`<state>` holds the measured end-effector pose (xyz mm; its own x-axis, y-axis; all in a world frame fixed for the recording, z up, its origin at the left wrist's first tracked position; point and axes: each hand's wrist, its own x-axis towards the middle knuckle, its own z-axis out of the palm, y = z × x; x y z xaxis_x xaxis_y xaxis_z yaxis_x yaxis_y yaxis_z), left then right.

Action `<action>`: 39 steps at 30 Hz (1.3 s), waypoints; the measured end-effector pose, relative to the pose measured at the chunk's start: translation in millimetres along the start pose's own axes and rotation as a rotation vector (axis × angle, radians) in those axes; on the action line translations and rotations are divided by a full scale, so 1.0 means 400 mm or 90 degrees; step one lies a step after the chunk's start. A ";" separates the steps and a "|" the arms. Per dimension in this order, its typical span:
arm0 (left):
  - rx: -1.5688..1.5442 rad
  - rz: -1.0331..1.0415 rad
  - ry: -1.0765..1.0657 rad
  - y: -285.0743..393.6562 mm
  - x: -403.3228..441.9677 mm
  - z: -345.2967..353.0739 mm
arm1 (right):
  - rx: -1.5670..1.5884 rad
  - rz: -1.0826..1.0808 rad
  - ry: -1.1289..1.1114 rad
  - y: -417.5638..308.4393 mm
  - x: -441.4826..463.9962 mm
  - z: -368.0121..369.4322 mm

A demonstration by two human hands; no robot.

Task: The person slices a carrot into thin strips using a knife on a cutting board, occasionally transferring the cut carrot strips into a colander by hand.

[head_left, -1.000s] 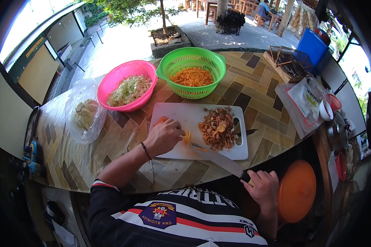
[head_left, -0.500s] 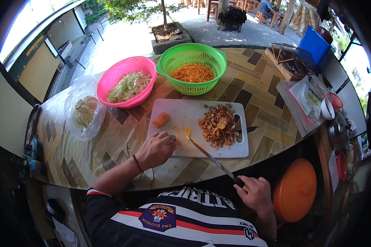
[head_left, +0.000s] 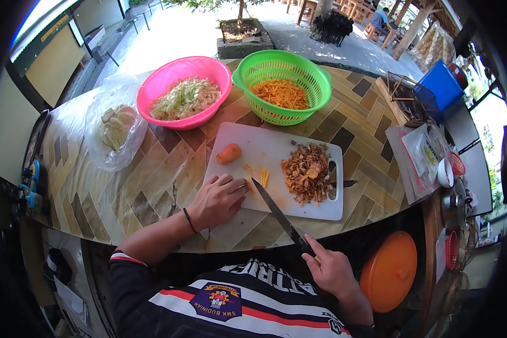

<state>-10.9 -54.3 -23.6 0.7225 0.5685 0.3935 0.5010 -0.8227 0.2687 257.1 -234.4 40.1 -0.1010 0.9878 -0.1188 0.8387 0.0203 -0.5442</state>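
My right hand (head_left: 331, 266) is wrapped round the handle of a knife (head_left: 280, 214), whose blade slants up and left across the near edge of the white cutting board (head_left: 248, 135). Its tip lies beside the fingertips of my left hand (head_left: 221, 198). The left fingers are curled down at the board's near left edge; whatever they press on is hidden. Thin carrot strips (head_left: 264, 178) lie just past the knife tip. A stub of carrot (head_left: 228, 153) rests farther up the board. On the right side sits a heap of chopped brown and orange bits (head_left: 307, 174).
Behind the board stand a pink basin (head_left: 222, 70) of shredded cabbage and a green colander (head_left: 321, 84) of shredded carrot. A clear plastic bag (head_left: 104, 155) with pale pieces lies left. Packets (head_left: 428, 141) and a small bowl (head_left: 445, 172) are right; an orange lid (head_left: 386, 276) is below.
The knife and right hand have shifted left, bringing the blade tip closer to my left fingertips. The camera view has turned slightly; the left hand stays curled at the board's edge.
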 end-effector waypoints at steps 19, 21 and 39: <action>-0.037 -0.036 -0.015 -0.004 -0.012 0.012 | -0.004 0.027 -0.031 -0.053 0.009 0.018; -0.038 -0.040 -0.021 -0.004 -0.013 0.010 | -0.004 0.033 -0.034 -0.057 0.010 0.019; -0.011 -0.018 -0.036 -0.011 -0.009 0.003 | -0.075 0.033 -0.034 -0.099 0.010 0.025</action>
<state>-15.2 -52.9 -27.5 0.7339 0.5905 0.3357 0.5136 -0.8059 0.2947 218.1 -232.7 52.8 -0.0819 0.9785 -0.1894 0.9002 -0.0089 -0.4354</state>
